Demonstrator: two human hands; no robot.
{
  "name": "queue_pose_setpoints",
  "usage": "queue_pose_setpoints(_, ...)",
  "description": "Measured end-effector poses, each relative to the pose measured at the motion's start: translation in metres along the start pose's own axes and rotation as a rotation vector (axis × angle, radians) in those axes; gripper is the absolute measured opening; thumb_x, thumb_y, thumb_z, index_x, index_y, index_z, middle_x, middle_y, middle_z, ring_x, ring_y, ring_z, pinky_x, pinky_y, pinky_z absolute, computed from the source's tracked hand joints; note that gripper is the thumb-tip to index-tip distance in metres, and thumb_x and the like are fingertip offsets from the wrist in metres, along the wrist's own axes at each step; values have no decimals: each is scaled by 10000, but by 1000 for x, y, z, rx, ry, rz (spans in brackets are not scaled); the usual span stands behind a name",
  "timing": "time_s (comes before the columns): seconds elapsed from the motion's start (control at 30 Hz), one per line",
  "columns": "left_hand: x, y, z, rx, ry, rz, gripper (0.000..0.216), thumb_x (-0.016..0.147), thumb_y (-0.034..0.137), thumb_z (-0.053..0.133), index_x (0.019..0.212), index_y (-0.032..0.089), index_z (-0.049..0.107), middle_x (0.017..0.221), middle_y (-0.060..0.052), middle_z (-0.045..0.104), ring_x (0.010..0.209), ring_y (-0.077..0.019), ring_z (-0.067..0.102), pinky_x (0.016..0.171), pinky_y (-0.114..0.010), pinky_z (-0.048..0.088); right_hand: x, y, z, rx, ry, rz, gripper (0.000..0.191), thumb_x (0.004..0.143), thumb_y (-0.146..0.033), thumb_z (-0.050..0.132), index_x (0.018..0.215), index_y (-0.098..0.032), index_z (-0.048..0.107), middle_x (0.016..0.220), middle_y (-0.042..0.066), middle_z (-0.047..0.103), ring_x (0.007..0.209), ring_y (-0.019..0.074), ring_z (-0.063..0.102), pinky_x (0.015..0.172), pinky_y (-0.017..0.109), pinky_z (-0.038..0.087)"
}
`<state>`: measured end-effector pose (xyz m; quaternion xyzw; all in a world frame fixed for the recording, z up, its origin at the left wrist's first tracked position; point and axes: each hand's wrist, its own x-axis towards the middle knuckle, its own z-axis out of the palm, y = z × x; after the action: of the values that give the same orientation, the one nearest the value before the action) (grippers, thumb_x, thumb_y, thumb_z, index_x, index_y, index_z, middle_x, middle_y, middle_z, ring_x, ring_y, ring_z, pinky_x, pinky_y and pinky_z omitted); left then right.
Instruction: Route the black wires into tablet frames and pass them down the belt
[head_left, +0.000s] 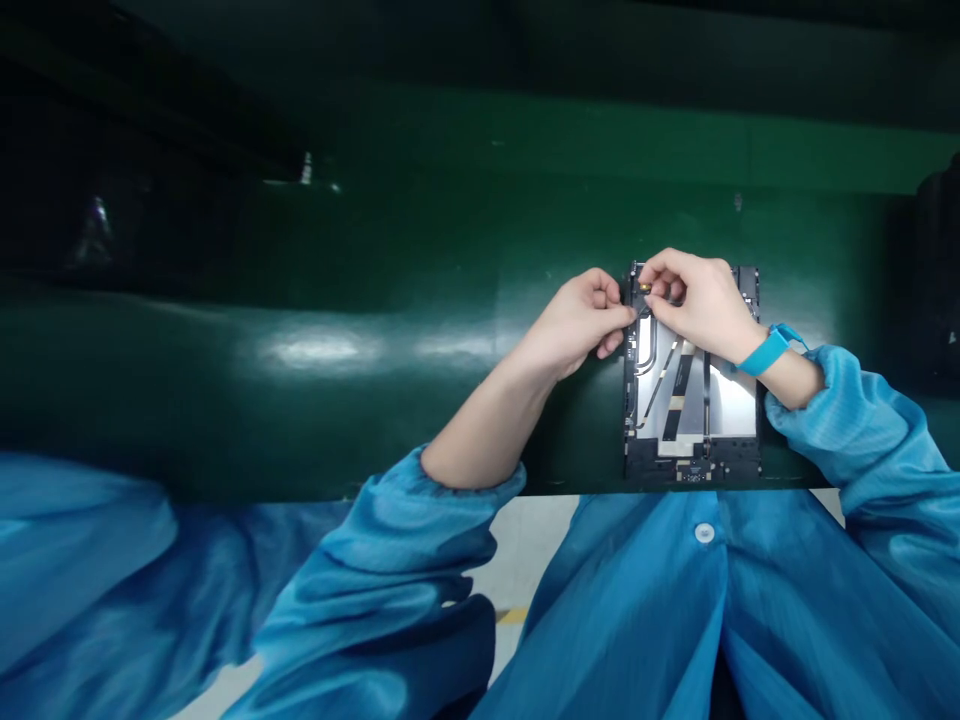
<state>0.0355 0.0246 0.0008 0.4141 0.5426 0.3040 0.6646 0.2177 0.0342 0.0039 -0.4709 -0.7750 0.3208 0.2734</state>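
Note:
An opened tablet (pixel 731 410) lies flat at the front edge of the green table, its silvery inside and dark flat cables (pixel 679 390) exposed. Over its upper left part is my right hand (pixel 694 295), thumb and index finger curled close together near a small gold-coloured part (pixel 645 287). Whatever those fingertips hold is too small to make out. At the tablet's upper left edge, my left hand (pixel 589 318) has its fingers curled, with the thumb tip against the edge. Anything between its fingers is hidden. A blue band (pixel 769 350) circles my right wrist.
The green tabletop (pixel 420 400) stretches away to the left and back. A dark object (pixel 937 270) stands at the far right, and dark shapes fill the left back. At lower left is another person's blue sleeve (pixel 82 560).

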Motion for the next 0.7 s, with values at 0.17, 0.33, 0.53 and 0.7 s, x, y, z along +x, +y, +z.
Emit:
queue_pose_setpoints(0.17,-1,-1,0,18,-7,20,372,759,88,775,823,245,445,456,114,500,331,-79,467,334,-185,290,0,3,0,-26,13,-5,224,792,-53,595,947,-179,697,792,-7,677,779,171,617,817,302,457)
queue_pose_setpoints(0.33,1,-1,2,52,15,19,397,782,106,817,834,245,449,460,105,505,331,-93,468,340,-197,279,0,6,0,-22,29,-13,185,805,-73,595,919,-181,693,790,-4,671,772,171,609,812,302,458)
queue_pose_setpoints(0.53,-6,-6,-3,12,-54,33,349,752,70,720,907,235,455,519,114,546,370,-92,518,377,-195,355,0,4,-2,64,40,4,152,836,-130,614,951,-170,705,832,0,689,727,147,572,777,292,461)
queue_pose_setpoints(0.7,-19,-12,-4,68,-38,57,451,658,62,695,1005,230,461,548,148,558,397,-80,514,389,-181,382,2,0,-5,86,-8,-11,100,830,-140,628,884,-166,708,827,9,690,735,151,571,774,296,460)
